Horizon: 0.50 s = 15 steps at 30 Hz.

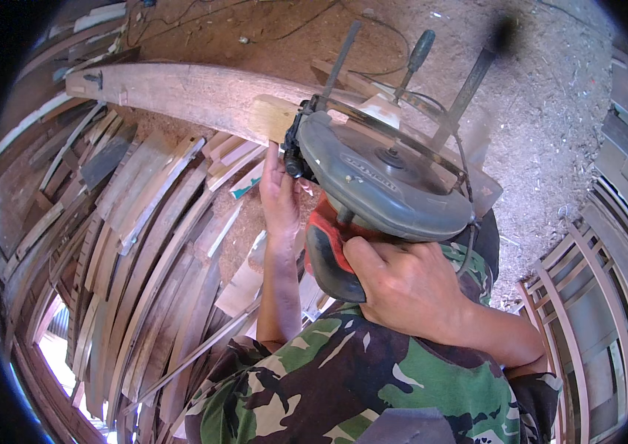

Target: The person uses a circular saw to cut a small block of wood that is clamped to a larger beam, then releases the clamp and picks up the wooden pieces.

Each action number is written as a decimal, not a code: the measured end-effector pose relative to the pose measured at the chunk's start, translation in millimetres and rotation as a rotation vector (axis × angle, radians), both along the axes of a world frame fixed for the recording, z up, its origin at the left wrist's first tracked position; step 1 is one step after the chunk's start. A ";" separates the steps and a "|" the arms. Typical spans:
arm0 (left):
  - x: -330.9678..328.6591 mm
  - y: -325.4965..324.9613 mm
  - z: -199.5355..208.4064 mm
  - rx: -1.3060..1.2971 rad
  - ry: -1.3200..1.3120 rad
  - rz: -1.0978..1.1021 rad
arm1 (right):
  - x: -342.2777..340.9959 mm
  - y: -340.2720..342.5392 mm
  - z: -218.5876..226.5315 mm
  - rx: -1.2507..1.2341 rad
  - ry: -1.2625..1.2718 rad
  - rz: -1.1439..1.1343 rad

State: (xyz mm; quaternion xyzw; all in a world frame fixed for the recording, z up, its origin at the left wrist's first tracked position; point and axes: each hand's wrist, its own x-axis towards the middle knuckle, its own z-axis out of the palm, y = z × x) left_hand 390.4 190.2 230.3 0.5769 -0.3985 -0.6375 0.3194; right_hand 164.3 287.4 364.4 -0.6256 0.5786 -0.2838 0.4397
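— What surrounds the work area?
— Stacked wooden slats fan out at left; sawdust floor stretches behind.
— And at right?
— Slatted wooden frames lean together; dark cables trail across the ground.

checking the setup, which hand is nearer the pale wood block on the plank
Left. The left hand reaches up right beneath the wood block; whether it touches is unclear. The right hand is farther back, gripping the saw handle.

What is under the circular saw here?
Under the circular saw lies a long wooden plank, with a pale wood block at its front. The right hand grips the handle; the left hand steadies the wood. The blade and cut are covered.
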 end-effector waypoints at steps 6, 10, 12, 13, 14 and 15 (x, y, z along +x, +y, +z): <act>13.9 -4.6 -11.3 -0.012 0.094 0.002 | 6.4 -2.3 1.4 0.082 0.005 0.002; 17.2 -8.0 -14.7 0.011 0.145 0.015 | 9.6 -6.2 -1.7 0.033 0.017 -0.005; 17.2 -11.0 -12.3 0.017 0.115 -0.003 | 9.3 -9.2 1.3 0.068 0.033 0.028; 16.0 -13.2 -11.1 0.019 0.101 -0.013 | 10.2 -10.6 1.1 0.066 0.017 0.014; 16.0 -13.5 -9.3 0.015 0.116 0.001 | 11.3 -12.2 1.1 0.065 0.000 0.000; 16.5 -12.5 -6.5 0.011 0.130 0.015 | 12.5 -13.8 1.1 0.063 -0.017 -0.015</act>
